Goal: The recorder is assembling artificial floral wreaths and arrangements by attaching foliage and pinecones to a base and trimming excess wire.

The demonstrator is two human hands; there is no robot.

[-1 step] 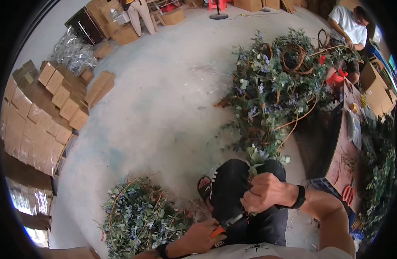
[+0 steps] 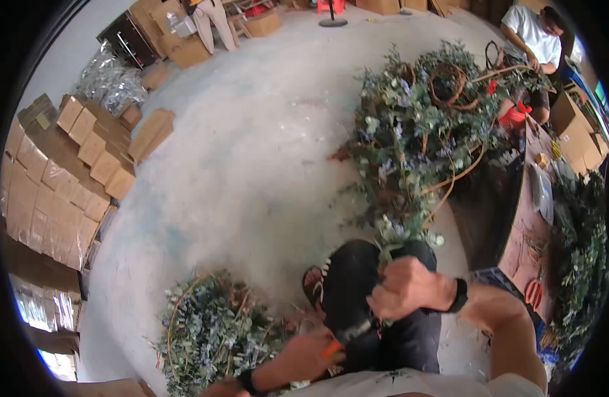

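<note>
My right hand [image 2: 410, 288] is closed round the lower stems of a leafy sprig [image 2: 393, 231] over my dark-trousered knees. The sprig's green leaves and pale blue flowers stick out beyond the fist and run into the big pile of greenery. My left hand [image 2: 307, 357], low in the view, grips an orange-handled tool [image 2: 333, 349]. Its grey end points toward my right fist; motion blur hides its exact kind. A heap of greenery garlands [image 2: 218, 337] with brown twigs lies on the floor beside my left forearm.
A large mound of flowered garlands and twig rings [image 2: 430, 119] fills the right centre. A table [image 2: 519, 245] at the right carries red-handled scissors [image 2: 533, 294] and more foliage [image 2: 585, 264]. A co-worker [image 2: 532, 46] sits at the far right. Cardboard boxes [image 2: 59, 192] are stacked left.
My left hand and the orange-handled tool have shifted slightly and are more blurred. My right hand keeps its hold on the sprig, nearly in place. The whole view has moved a little.
</note>
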